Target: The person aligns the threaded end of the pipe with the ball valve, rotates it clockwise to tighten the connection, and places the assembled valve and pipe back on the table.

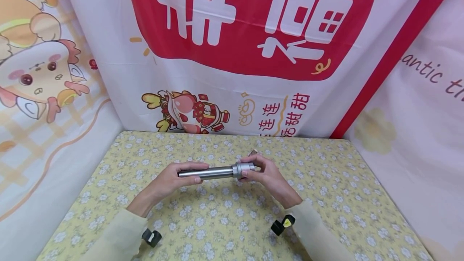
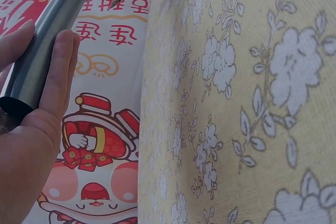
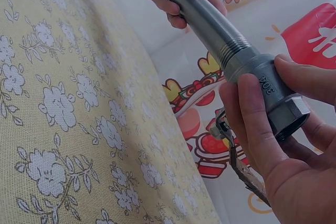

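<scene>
My left hand (image 1: 170, 179) grips the plain end of a steel pipe (image 1: 217, 172), thumb on one side and fingers along the other. At the pipe's other end is a ball valve (image 3: 268, 85) marked 304, which my right hand (image 1: 267, 173) holds between thumb and fingers. Several threads of the pipe show outside the valve in the right wrist view. The valve's lever handle (image 3: 242, 169) hangs off its side, partly behind the right fingers. From the left wrist, the pipe's open end (image 2: 17, 106) shows near the palm. Pipe and valve are held above the table.
A yellow flowered cloth (image 1: 217, 228) covers the table. Behind it hangs a white cloth with a red printed panel (image 1: 250, 51), and printed curtains (image 1: 36, 140) stand at both sides. Black wrist-camera mounts (image 1: 151, 237) sit on both sleeves.
</scene>
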Demonstrator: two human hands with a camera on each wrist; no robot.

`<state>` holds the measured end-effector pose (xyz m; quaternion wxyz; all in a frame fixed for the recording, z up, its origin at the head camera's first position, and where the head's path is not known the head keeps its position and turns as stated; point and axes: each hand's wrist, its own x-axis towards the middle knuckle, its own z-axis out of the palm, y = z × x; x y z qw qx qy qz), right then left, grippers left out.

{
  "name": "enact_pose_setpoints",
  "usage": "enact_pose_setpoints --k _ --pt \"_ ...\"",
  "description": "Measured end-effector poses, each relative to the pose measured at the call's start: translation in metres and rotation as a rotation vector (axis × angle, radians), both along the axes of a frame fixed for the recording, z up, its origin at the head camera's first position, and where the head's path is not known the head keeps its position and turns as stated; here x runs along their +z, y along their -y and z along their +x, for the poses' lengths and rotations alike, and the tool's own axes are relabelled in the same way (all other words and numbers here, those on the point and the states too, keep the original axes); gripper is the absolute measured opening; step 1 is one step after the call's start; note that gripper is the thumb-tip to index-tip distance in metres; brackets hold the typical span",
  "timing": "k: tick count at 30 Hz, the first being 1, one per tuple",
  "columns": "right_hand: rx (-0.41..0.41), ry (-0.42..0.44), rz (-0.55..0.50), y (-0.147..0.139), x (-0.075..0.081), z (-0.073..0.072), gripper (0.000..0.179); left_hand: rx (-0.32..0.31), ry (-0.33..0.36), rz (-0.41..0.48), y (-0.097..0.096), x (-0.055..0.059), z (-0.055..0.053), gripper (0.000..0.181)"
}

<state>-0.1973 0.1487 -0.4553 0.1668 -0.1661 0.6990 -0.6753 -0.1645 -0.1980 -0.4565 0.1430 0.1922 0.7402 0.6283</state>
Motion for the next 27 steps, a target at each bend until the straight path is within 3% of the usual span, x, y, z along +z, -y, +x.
enact_pose_setpoints --k 6,16,27 --pt "-0.007 0.002 -0.003 0.0002 0.0000 -0.0001 0.045 0.036 -0.045 -0.039 -0.0024 0.0014 0.0000 0.048" --pt "-0.007 -0.002 -0.012 0.0001 -0.0024 -0.0003 0.046 0.020 -0.043 -0.010 -0.0040 0.0020 -0.0009 0.042" --pt "-0.013 0.011 -0.042 0.0018 -0.0031 0.0016 0.048 0.035 0.015 0.016 -0.0011 0.0014 -0.0028 0.045"
